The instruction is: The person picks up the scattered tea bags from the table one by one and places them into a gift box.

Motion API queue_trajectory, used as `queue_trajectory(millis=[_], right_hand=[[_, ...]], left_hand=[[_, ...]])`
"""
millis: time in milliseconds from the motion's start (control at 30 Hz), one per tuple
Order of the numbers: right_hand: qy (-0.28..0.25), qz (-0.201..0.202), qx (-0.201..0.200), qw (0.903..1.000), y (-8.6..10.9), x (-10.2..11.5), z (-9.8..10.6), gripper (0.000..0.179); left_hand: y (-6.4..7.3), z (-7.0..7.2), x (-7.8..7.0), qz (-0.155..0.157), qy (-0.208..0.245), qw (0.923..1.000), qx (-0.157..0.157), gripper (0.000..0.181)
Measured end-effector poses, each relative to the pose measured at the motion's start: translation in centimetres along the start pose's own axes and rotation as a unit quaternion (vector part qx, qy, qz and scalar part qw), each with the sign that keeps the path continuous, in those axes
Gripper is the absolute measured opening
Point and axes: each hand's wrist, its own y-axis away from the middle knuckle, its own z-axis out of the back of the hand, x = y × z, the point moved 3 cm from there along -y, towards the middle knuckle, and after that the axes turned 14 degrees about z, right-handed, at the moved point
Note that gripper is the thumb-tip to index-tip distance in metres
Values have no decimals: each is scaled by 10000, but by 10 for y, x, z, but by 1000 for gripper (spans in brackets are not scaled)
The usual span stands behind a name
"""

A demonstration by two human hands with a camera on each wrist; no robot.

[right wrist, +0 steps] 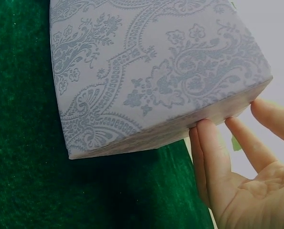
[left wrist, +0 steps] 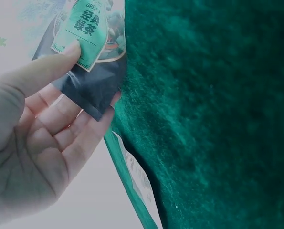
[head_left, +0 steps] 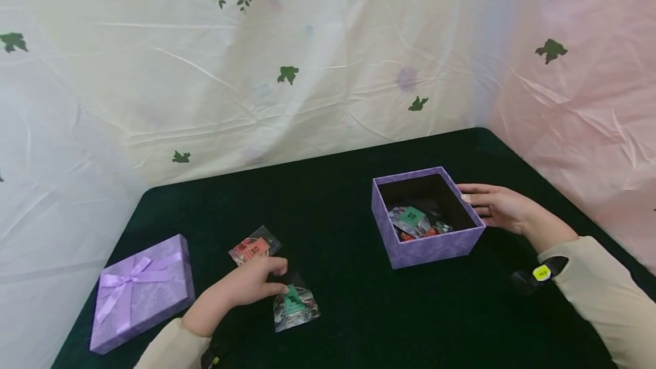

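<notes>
My left hand [head_left: 246, 285] pinches a tea bag packet [head_left: 297, 313] between thumb and fingers, low over the green cloth. In the left wrist view the thumb lies on the green label of this tea bag packet [left wrist: 96, 28], and the dark end lies over the fingers. Just behind the hand is a red-labelled packet [head_left: 252, 244], partly covered by it. My right hand [head_left: 499, 206] touches the right side of an open purple box [head_left: 430, 254] with extended fingers. Inside the box lie several packets [head_left: 412, 220]. The right wrist view shows fingertips against the patterned box [right wrist: 161, 71].
A purple lid [head_left: 154, 295] with a ribbon bow rests at the table's left edge. Dark green cloth [head_left: 348, 312] covers the table. Leaf-printed curtains [head_left: 333, 101] hang behind and along both sides.
</notes>
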Motion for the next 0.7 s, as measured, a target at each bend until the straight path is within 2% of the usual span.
queue_trajectory(millis=[200, 433, 700], right_hand=[[13, -5, -3, 10000, 0, 1, -1, 17], [-20, -34, -6, 10000, 0, 0, 0, 18], [-77, -28, 9, 10000, 0, 0, 1, 19]], left_hand=[[1, -2, 2, -38, 463, 9987, 216, 10], [4, -10, 1, -145, 928, 9950, 348, 10], [7, -14, 2, 100, 1632, 9849, 575, 13]])
